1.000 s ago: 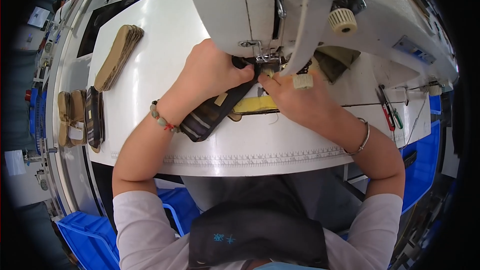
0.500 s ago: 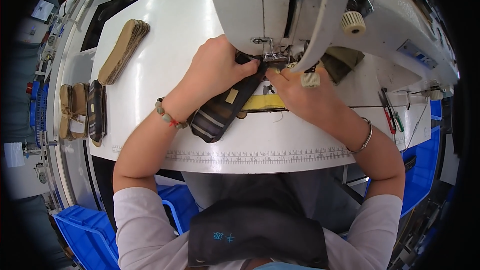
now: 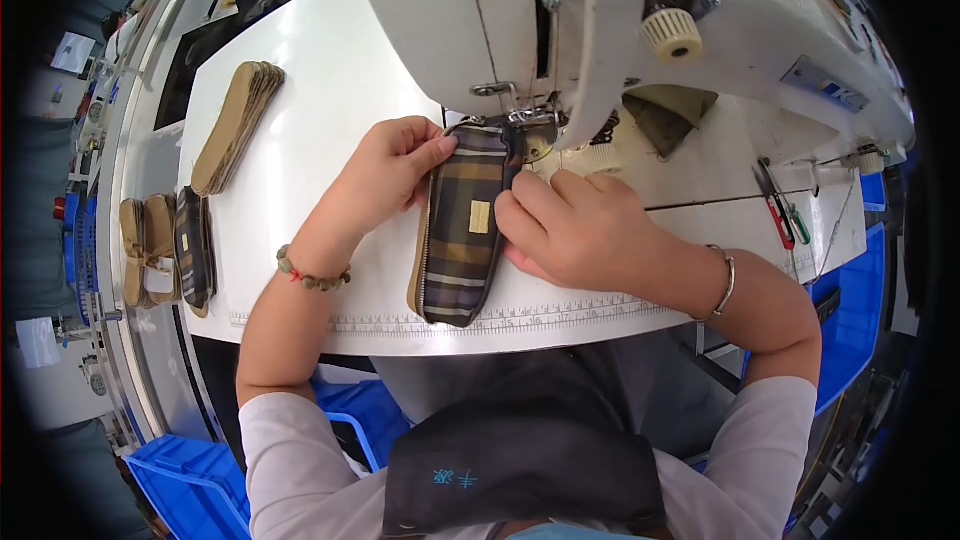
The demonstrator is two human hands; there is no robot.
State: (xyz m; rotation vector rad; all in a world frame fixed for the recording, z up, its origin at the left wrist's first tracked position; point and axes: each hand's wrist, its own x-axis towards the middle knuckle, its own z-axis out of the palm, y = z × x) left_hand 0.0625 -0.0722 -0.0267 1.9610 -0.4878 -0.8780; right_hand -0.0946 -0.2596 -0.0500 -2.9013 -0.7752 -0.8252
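A plaid zippered pouch [image 3: 455, 250], long and narrow with a small pale label, lies lengthwise on the white table, its far end at the sewing machine's presser foot [image 3: 533, 116]. My left hand [image 3: 390, 170] pinches the pouch's far left edge between thumb and fingers. On the other side, my right hand [image 3: 575, 230] has its fingers curled in against the right edge of the pouch; its fingertips are partly hidden. A zipper runs down the pouch's left side, with tan material beneath it.
The white sewing machine [image 3: 470, 20] overhangs the far side. Tan stacked pieces [image 3: 235, 130] and another plaid pouch [image 3: 193, 250] lie at left. Scissors [image 3: 772, 202] and an olive fabric piece [image 3: 672, 115] rest at right. Blue bins [image 3: 190, 480] stand below.
The pouch has swung from a slant to nearly straight, showing its plaid face. My right hand has come down from the presser foot to its right edge; my left hand has shifted left and nearer.
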